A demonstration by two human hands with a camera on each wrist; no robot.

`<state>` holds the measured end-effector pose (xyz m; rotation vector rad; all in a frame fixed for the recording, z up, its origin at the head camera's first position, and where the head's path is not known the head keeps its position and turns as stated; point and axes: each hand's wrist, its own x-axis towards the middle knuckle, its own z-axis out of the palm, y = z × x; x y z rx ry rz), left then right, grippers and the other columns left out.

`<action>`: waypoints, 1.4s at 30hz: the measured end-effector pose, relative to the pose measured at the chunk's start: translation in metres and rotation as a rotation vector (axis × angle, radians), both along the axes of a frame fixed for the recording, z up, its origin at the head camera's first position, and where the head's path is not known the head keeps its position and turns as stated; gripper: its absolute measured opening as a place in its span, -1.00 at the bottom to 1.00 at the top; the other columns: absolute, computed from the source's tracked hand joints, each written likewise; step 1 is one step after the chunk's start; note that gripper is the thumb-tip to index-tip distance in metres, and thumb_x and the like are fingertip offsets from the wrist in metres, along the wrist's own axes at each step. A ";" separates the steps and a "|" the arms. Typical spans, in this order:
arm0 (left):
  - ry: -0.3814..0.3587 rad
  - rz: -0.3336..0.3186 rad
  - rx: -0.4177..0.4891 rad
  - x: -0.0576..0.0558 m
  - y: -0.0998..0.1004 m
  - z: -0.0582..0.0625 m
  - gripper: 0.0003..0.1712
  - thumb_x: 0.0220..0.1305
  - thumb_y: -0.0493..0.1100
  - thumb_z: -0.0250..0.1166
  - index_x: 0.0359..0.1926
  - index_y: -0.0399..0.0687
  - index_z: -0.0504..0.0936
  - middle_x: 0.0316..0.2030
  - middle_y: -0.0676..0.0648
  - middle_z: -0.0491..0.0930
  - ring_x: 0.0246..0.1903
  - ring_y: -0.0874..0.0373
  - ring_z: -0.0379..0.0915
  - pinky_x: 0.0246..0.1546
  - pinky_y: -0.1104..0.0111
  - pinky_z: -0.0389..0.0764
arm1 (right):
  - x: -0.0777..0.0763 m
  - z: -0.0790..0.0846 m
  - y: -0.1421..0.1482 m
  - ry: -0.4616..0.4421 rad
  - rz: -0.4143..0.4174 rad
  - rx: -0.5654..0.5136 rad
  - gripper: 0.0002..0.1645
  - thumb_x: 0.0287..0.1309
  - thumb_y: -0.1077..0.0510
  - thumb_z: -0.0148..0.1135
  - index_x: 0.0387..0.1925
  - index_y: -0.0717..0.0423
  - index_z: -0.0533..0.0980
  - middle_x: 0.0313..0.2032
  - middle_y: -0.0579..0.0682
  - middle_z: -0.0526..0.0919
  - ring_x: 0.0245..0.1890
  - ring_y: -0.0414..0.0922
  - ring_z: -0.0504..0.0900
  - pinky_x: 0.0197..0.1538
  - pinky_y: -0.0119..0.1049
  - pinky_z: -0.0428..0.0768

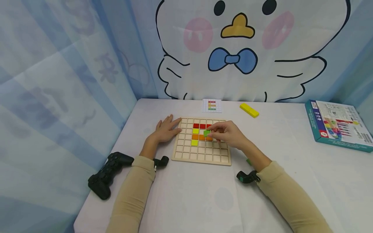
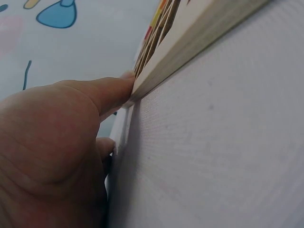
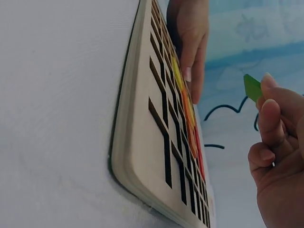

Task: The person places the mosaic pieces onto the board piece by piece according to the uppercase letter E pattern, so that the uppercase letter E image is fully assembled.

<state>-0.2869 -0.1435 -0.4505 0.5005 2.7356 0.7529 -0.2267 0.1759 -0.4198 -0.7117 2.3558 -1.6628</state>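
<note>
A wooden grid board (image 1: 201, 161) lies flat on the table. Red tiles (image 1: 199, 126) fill part of an upper row, with a yellow tile (image 1: 195, 131) under their left end. Below that come a row of orange tiles (image 1: 198, 137) and another yellow tile (image 1: 194, 142). My left hand (image 1: 165, 131) rests at the board's left edge, fingers extended, thumb touching the side in the left wrist view. Between thumb and fingertips, my right hand (image 1: 230, 135) pinches a green square tile (image 3: 251, 87), held above the board.
Behind the board lies a pattern card (image 1: 212, 105); to its right is a yellow block (image 1: 249, 110). A boxed set (image 1: 341, 124) sits at the far right. A black game controller (image 1: 109, 174) lies by the left forearm. Partly under the right wrist is another green piece (image 1: 248, 161).
</note>
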 end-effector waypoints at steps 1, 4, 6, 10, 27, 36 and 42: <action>0.001 0.001 0.002 0.000 0.000 -0.001 -0.24 0.59 0.21 0.03 0.66 0.17 0.10 0.68 -0.24 -0.28 0.68 -0.13 -0.44 0.62 -0.11 -0.46 | -0.001 0.000 -0.003 -0.002 0.011 0.009 -0.75 0.29 0.26 0.43 -0.02 0.26 0.71 -0.39 0.26 0.62 -0.58 -0.05 0.52 -0.44 -0.35 0.57; 0.004 0.002 0.001 -0.001 0.000 -0.002 -0.24 0.59 0.21 0.04 0.66 0.19 0.10 0.68 -0.24 -0.28 0.68 -0.12 -0.44 0.62 -0.11 -0.46 | -0.004 -0.002 -0.009 0.003 0.054 0.044 -0.75 0.27 0.27 0.44 -0.04 0.30 0.71 -0.42 0.24 0.64 -0.60 -0.04 0.51 -0.48 -0.35 0.57; 0.005 0.001 -0.004 -0.002 0.000 -0.003 -0.24 0.59 0.22 0.04 0.66 0.20 0.10 0.68 -0.23 -0.28 0.68 -0.12 -0.45 0.62 -0.10 -0.46 | -0.005 -0.003 -0.013 0.017 0.077 0.068 -0.76 0.26 0.28 0.45 -0.06 0.31 0.71 -0.43 0.26 0.66 -0.62 -0.07 0.50 -0.50 -0.36 0.55; 0.007 0.002 -0.008 -0.002 -0.001 -0.003 -0.24 0.59 0.22 0.04 0.66 0.20 0.10 0.68 -0.22 -0.28 0.68 -0.11 -0.44 0.62 -0.10 -0.46 | -0.008 -0.005 -0.020 0.084 0.109 0.099 -0.77 0.22 0.26 0.48 -0.11 0.28 0.74 -0.44 0.27 0.70 -0.63 -0.16 0.46 -0.50 -0.43 0.47; -0.001 0.004 -0.024 -0.002 0.000 -0.002 -0.24 0.59 0.24 0.03 0.67 0.21 0.09 0.68 -0.22 -0.28 0.68 -0.12 -0.44 0.62 -0.11 -0.46 | -0.003 -0.009 -0.041 0.102 0.203 0.254 -0.78 0.18 0.15 0.54 -0.14 0.13 0.78 -0.43 -0.09 0.71 -0.44 -0.15 0.52 -0.35 -0.43 0.47; -0.002 0.011 -0.019 -0.003 0.001 -0.006 -0.24 0.59 0.23 0.01 0.67 0.21 0.08 0.68 -0.23 -0.30 0.68 -0.12 -0.46 0.61 -0.10 -0.49 | 0.002 -0.012 -0.047 0.126 0.232 0.345 -0.82 0.21 0.12 0.52 -0.17 0.08 0.79 -0.44 -0.19 0.71 -0.39 -0.16 0.58 -0.32 -0.41 0.56; 0.000 0.007 -0.013 -0.004 0.000 -0.007 -0.24 0.60 0.22 0.01 0.67 0.18 0.09 0.68 -0.24 -0.30 0.68 -0.12 -0.46 0.61 -0.10 -0.48 | 0.002 -0.012 -0.047 0.184 0.242 0.398 -0.79 0.21 0.07 0.53 -0.17 0.07 0.79 -0.46 -0.22 0.70 -0.41 -0.20 0.57 -0.33 -0.41 0.56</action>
